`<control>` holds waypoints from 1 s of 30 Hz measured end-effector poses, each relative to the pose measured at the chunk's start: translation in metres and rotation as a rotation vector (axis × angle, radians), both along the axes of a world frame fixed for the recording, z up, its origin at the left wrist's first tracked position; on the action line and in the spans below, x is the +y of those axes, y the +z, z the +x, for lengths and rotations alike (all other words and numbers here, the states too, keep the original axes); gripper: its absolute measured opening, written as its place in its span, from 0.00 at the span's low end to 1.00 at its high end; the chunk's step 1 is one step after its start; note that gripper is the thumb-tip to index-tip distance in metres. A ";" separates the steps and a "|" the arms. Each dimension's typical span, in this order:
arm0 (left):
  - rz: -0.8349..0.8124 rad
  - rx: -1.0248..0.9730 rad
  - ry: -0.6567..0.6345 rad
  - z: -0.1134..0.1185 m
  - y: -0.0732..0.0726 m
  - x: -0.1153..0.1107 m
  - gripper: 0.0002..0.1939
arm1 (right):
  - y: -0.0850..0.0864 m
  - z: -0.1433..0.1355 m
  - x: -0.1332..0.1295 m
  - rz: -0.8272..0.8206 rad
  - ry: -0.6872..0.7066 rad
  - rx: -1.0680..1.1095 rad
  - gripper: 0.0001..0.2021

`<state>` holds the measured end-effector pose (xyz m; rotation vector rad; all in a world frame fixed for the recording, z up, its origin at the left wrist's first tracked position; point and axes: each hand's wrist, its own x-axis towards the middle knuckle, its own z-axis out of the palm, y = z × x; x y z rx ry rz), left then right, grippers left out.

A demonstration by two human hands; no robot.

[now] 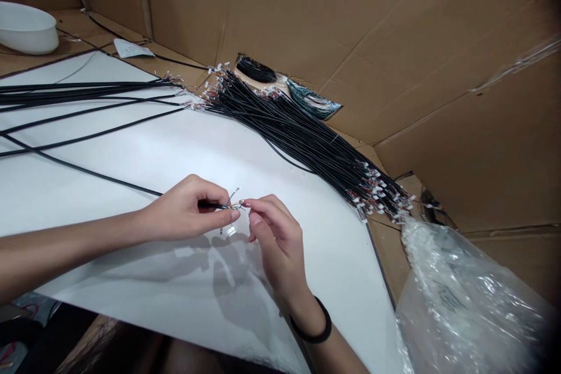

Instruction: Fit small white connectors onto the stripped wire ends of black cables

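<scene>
Between thumb and index finger, my left hand (188,210) pinches a black cable (118,182) near its end. Thin coloured wires (239,203) fan out from the stripped end, and a small white connector (231,231) hangs just below the fingertips. My right hand (278,234) is at the wire ends, its index fingertip touching them. Its thumb lies a little apart from that fingertip, and the other fingers are curled. Whether a wire is actually gripped there is too small to make out.
A thick bundle of black cables (298,134) with white connectors lies across the back of the white table (166,146). More loose cables (79,93) run in from the left. A white bowl (28,32) stands far left, a clear plastic bag (460,292) at right. Cardboard walls (328,11) rise behind.
</scene>
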<state>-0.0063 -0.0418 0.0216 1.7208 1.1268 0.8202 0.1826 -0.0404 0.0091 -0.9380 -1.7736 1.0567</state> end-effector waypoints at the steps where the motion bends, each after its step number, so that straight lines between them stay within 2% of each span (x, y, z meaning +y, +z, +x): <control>1: 0.006 0.004 -0.003 0.000 -0.001 0.000 0.17 | 0.000 0.000 0.000 0.011 -0.002 0.000 0.10; 9: 0.032 0.039 0.000 0.000 -0.001 0.000 0.16 | 0.007 -0.001 -0.002 0.205 -0.044 -0.038 0.08; 18: 0.024 0.048 -0.006 0.002 0.000 0.001 0.14 | 0.005 -0.005 -0.004 0.475 -0.132 -0.108 0.09; 23: 0.033 0.041 -0.005 0.001 0.000 0.000 0.14 | 0.008 -0.004 -0.003 0.483 -0.194 -0.161 0.08; 30: 0.044 0.054 -0.019 0.001 0.001 0.001 0.14 | 0.005 -0.003 -0.001 0.480 -0.172 -0.216 0.07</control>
